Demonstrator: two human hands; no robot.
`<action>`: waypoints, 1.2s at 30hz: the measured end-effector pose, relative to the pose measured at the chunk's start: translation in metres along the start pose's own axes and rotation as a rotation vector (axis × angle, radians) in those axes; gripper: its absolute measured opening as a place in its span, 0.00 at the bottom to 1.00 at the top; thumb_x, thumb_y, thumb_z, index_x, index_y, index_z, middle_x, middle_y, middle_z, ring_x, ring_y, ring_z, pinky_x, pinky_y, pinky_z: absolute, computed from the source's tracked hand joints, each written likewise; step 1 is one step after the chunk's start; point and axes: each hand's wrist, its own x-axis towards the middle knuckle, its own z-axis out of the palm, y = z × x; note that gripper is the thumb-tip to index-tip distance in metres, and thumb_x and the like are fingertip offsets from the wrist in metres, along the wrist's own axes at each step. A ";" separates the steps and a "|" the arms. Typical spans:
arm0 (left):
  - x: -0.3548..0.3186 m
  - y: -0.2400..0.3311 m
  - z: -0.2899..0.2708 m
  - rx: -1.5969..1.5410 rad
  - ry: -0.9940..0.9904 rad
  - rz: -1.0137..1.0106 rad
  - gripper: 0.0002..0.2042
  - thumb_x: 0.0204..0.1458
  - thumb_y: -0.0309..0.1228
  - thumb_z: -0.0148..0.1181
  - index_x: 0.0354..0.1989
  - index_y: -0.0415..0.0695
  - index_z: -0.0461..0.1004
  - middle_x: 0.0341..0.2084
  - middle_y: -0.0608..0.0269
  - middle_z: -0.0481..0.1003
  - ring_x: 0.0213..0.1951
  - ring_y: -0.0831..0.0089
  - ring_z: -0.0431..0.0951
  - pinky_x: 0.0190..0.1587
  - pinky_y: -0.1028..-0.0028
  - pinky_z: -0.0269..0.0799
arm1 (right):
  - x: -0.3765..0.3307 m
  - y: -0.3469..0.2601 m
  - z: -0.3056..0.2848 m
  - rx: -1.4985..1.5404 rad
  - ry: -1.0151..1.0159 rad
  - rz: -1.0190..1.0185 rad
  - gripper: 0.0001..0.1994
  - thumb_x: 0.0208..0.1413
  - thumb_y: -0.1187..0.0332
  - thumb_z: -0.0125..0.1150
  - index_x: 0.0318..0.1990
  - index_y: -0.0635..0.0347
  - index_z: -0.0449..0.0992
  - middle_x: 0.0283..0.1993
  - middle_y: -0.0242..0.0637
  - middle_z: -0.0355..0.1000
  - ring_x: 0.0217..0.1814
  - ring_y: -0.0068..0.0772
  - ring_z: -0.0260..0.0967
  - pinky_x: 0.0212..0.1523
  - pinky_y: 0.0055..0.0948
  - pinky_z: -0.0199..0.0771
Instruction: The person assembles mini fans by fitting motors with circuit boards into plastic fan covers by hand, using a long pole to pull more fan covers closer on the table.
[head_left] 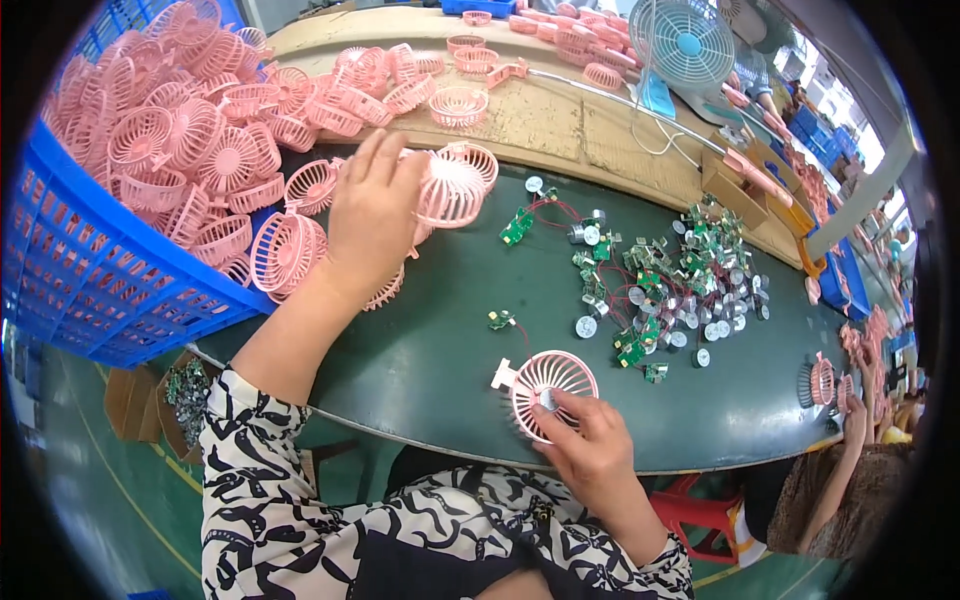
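My right hand (595,450) grips a round pink fan housing (583,372) near the table's front edge. Its thumb presses by a small silver motor (548,399) at the housing's centre. A thin red wire runs from there to a small green circuit board (502,319) on the table. My left hand (378,205), reaching forward, has its fingers curled at another pink fan housing (452,192); the hand partly hides its grip. More pink housings (288,250) lie beside and beneath that hand.
A blue crate (110,255) heaped with pink housings stands at the left. Motors wired to circuit boards (690,290) lie piled on the green table (430,370). A wooden shelf (545,125) with housings and a desk fan (685,45) is beyond. Another person's hand (856,420) works at the right.
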 end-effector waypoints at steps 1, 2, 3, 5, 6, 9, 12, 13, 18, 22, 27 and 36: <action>0.007 0.000 0.002 -0.062 0.018 0.001 0.19 0.44 0.29 0.63 0.48 0.42 0.72 0.53 0.49 0.71 0.59 0.50 0.68 0.58 0.55 0.65 | -0.001 -0.004 -0.004 0.016 0.040 0.026 0.26 0.41 0.70 0.73 0.52 0.50 0.79 0.52 0.37 0.72 0.47 0.40 0.72 0.46 0.35 0.71; 0.009 -0.008 0.006 -0.104 0.064 -0.003 0.15 0.46 0.26 0.59 0.44 0.40 0.74 0.50 0.48 0.74 0.56 0.50 0.71 0.57 0.57 0.66 | -0.002 -0.003 -0.004 0.028 0.109 -0.019 0.25 0.39 0.71 0.73 0.51 0.50 0.80 0.51 0.38 0.73 0.46 0.39 0.73 0.45 0.34 0.72; 0.011 -0.015 0.006 -0.116 0.096 0.004 0.13 0.48 0.25 0.56 0.43 0.39 0.74 0.48 0.47 0.75 0.54 0.49 0.72 0.57 0.57 0.67 | -0.003 0.000 -0.004 0.039 0.179 -0.061 0.24 0.38 0.71 0.73 0.50 0.51 0.81 0.50 0.39 0.74 0.45 0.38 0.73 0.45 0.33 0.72; 0.014 -0.028 0.007 -0.158 0.167 0.032 0.11 0.50 0.23 0.52 0.42 0.38 0.75 0.45 0.47 0.77 0.51 0.49 0.75 0.56 0.58 0.69 | -0.010 0.003 -0.006 -0.005 0.329 -0.093 0.21 0.34 0.75 0.73 0.43 0.54 0.84 0.48 0.43 0.75 0.43 0.39 0.74 0.40 0.32 0.74; 0.014 -0.038 0.004 -0.169 0.242 0.046 0.12 0.50 0.23 0.54 0.43 0.37 0.76 0.45 0.49 0.77 0.50 0.51 0.76 0.55 0.60 0.70 | -0.015 0.003 -0.013 -0.022 0.366 -0.086 0.20 0.34 0.77 0.73 0.41 0.55 0.84 0.48 0.44 0.74 0.42 0.39 0.75 0.39 0.31 0.75; 0.025 -0.036 -0.009 -0.248 0.433 0.131 0.13 0.48 0.25 0.59 0.44 0.37 0.77 0.44 0.52 0.79 0.46 0.55 0.78 0.51 0.65 0.73 | -0.046 0.010 -0.030 -0.166 0.402 0.071 0.09 0.47 0.77 0.65 0.38 0.65 0.79 0.52 0.55 0.71 0.52 0.51 0.70 0.52 0.42 0.74; 0.025 -0.018 -0.034 -0.302 0.395 0.236 0.13 0.48 0.26 0.60 0.43 0.37 0.77 0.43 0.53 0.79 0.45 0.56 0.79 0.49 0.63 0.74 | -0.068 0.028 -0.056 -0.340 0.509 0.233 0.10 0.51 0.77 0.62 0.41 0.70 0.78 0.54 0.58 0.71 0.54 0.52 0.71 0.54 0.42 0.71; 0.026 -0.004 -0.028 -0.307 0.299 0.311 0.13 0.47 0.26 0.59 0.42 0.38 0.77 0.43 0.52 0.79 0.45 0.55 0.79 0.48 0.63 0.74 | -0.073 0.031 -0.063 -0.419 0.544 0.277 0.10 0.54 0.78 0.61 0.44 0.71 0.78 0.53 0.55 0.71 0.55 0.50 0.70 0.56 0.40 0.70; 0.013 0.041 -0.027 -0.211 -0.277 0.487 0.12 0.45 0.27 0.58 0.40 0.42 0.72 0.32 0.59 0.75 0.38 0.61 0.76 0.48 0.64 0.71 | -0.094 0.069 -0.087 -0.589 0.482 0.625 0.12 0.56 0.75 0.61 0.48 0.65 0.78 0.53 0.47 0.71 0.55 0.44 0.70 0.55 0.36 0.69; 0.017 0.027 -0.006 -0.084 -0.394 0.384 0.11 0.45 0.25 0.59 0.39 0.42 0.71 0.25 0.56 0.76 0.38 0.58 0.77 0.47 0.61 0.70 | -0.091 0.081 -0.088 -0.864 0.400 0.724 0.19 0.52 0.75 0.65 0.53 0.57 0.78 0.55 0.47 0.70 0.58 0.51 0.67 0.57 0.45 0.67; 0.020 0.009 -0.009 -0.015 -0.322 0.387 0.11 0.45 0.25 0.57 0.40 0.42 0.72 0.29 0.54 0.78 0.43 0.56 0.77 0.53 0.58 0.69 | -0.031 0.064 -0.079 -0.597 0.393 0.482 0.19 0.50 0.76 0.65 0.51 0.57 0.77 0.50 0.44 0.73 0.53 0.46 0.70 0.55 0.40 0.69; -0.014 0.066 -0.037 -0.569 -0.156 0.593 0.15 0.43 0.28 0.59 0.41 0.39 0.73 0.30 0.57 0.75 0.32 0.61 0.75 0.40 0.64 0.75 | 0.059 0.079 -0.058 -0.538 0.219 0.165 0.12 0.46 0.74 0.67 0.41 0.58 0.78 0.45 0.39 0.72 0.48 0.44 0.69 0.48 0.40 0.70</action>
